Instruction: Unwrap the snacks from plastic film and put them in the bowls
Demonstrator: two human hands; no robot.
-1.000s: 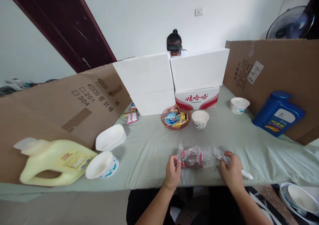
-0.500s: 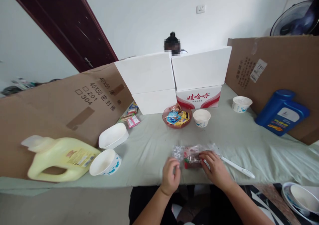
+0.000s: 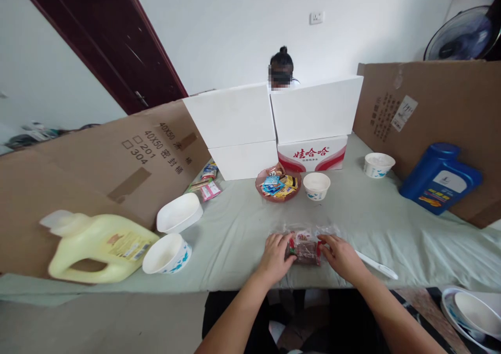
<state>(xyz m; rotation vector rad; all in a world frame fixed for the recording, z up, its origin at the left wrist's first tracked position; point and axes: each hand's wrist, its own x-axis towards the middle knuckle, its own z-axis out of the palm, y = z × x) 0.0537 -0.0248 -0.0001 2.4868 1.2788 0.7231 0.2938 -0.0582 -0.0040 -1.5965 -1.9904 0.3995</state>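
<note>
A clear plastic snack bag (image 3: 304,244) with a dark red-brown filling lies on the pale green tablecloth (image 3: 242,228) near the front edge. My left hand (image 3: 276,257) presses on its left end, fingers over the plastic. My right hand (image 3: 340,257) holds its right end. Both hands pinch the bag between them. A white plastic knife (image 3: 378,266) lies just right of my right hand.
A red dish of sweets (image 3: 277,185) and a white bowl (image 3: 316,185) stand behind the bag. At left are a yellow jug (image 3: 97,247) and two white bowls (image 3: 172,234). A blue jug (image 3: 440,179) leans at right. Cardboard walls and white boxes (image 3: 274,124) ring the table; a person sits behind them.
The bag was stretched out wide a second ago; my hands have drawn together and the bag is now bunched short between them. The knife has come into view beside my right hand.
</note>
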